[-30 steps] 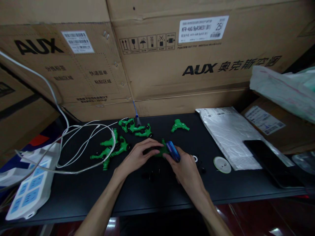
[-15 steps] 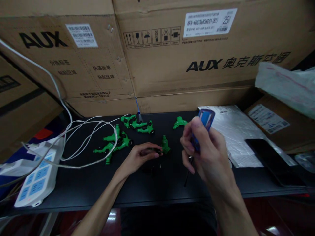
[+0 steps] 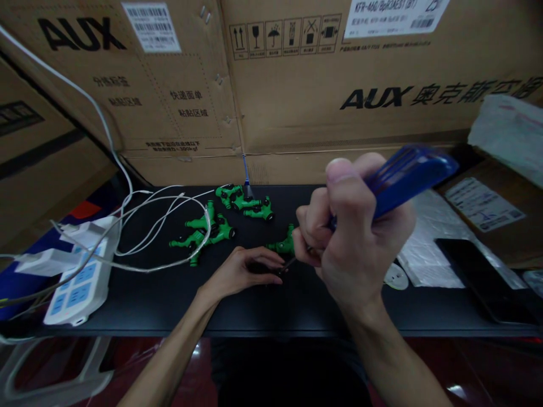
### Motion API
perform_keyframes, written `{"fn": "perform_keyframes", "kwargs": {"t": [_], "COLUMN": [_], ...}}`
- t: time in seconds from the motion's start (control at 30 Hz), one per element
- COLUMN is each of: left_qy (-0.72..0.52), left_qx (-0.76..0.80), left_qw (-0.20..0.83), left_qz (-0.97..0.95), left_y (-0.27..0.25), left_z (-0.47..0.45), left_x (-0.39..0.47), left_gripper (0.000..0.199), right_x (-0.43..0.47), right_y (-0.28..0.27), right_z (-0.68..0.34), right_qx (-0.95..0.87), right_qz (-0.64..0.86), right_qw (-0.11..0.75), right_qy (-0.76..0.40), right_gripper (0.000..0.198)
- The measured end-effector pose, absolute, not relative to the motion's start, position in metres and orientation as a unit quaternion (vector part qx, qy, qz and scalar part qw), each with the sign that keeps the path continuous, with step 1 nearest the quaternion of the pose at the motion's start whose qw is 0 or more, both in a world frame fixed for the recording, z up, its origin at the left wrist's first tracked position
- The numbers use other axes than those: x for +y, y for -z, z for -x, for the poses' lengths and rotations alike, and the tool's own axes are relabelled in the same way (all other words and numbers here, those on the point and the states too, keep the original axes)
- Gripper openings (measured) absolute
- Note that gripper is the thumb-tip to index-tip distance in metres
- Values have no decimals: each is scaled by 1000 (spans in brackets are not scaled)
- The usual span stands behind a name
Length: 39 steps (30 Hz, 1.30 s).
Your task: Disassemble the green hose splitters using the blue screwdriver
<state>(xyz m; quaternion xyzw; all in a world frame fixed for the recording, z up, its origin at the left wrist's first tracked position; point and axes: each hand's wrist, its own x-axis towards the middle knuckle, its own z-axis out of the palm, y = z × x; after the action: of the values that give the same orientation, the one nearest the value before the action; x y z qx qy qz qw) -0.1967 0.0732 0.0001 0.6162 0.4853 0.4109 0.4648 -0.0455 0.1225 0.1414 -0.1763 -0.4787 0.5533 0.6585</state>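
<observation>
My right hand [image 3: 356,226] is wrapped round the blue handle of a screwdriver [image 3: 413,178]. Its thin shaft slants down to the left, and the tip meets a small dark part [image 3: 283,272] between the fingertips of my left hand [image 3: 237,272]. The left fingers pinch that part low over the black table; its exact shape is hard to make out. Just behind the fingertips lies a green hose connector [image 3: 283,245], partly covered by my right hand. More green connectors with black knobs lie in one pile [image 3: 220,229] and in another group [image 3: 241,202] farther back.
Large cardboard boxes [image 3: 288,107] wall off the back. At left are a white power strip [image 3: 85,282] and looped white cables [image 3: 148,270]. A phone [image 3: 479,277], a silvery padded bag [image 3: 428,249] and a round white disc [image 3: 396,277] lie at right on the black table [image 3: 169,308].
The screwdriver has tilted, its handle swinging right and its tip coming to the part in my left hand. The nearby green connector has turned. The camera view has shifted downward.
</observation>
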Motion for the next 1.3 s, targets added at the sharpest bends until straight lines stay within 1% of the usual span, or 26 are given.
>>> {"fn": "perform_keyframes", "kwargs": {"t": [0.07, 0.17, 0.3, 0.43, 0.53, 0.63, 0.77, 0.93, 1.07, 1.2, 1.3], "left_qy": [-400, -399, -398, -393, -399, -402, -406, -406, -394, -391, -407], "left_qx": [482, 472, 469, 471, 469, 462, 457, 455, 470, 473, 476], "left_qw": [432, 398, 385, 375, 368, 366, 365, 355, 353, 364, 373], "left_qz": [-649, -678, -688, -695, -697, -701, -703, -709, -706, -701, -685], "left_y": [-1, -1, -1, -1, -1, -2, -3, -3, 0, 1, 0], "left_z": [198, 198, 198, 198, 198, 197, 196, 196, 197, 197, 195], "left_x": [73, 73, 73, 73, 74, 74, 75, 75, 75, 74, 74], "left_gripper": [31, 26, 25, 26, 25, 24, 23, 21, 28, 24, 23], "right_x": [122, 123, 124, 122, 121, 122, 122, 116, 112, 113, 112], "right_y": [-137, -129, -123, -123, -122, -121, -121, -122, -124, -120, -120], "right_z": [48, 48, 47, 47, 48, 48, 48, 45, 44, 44, 44], "right_qx": [-492, -513, -531, -530, -530, -535, -528, -531, -532, -545, -549], "right_qz": [190, 198, 212, 210, 204, 203, 194, 226, 207, 245, 239], "right_qw": [654, 647, 633, 647, 637, 625, 642, 598, 620, 604, 604], "right_qy": [-542, -528, -522, -507, -521, -531, -522, -556, -538, -527, -526], "right_gripper": [34, 32, 33, 32, 32, 31, 34, 33, 33, 35, 35]}}
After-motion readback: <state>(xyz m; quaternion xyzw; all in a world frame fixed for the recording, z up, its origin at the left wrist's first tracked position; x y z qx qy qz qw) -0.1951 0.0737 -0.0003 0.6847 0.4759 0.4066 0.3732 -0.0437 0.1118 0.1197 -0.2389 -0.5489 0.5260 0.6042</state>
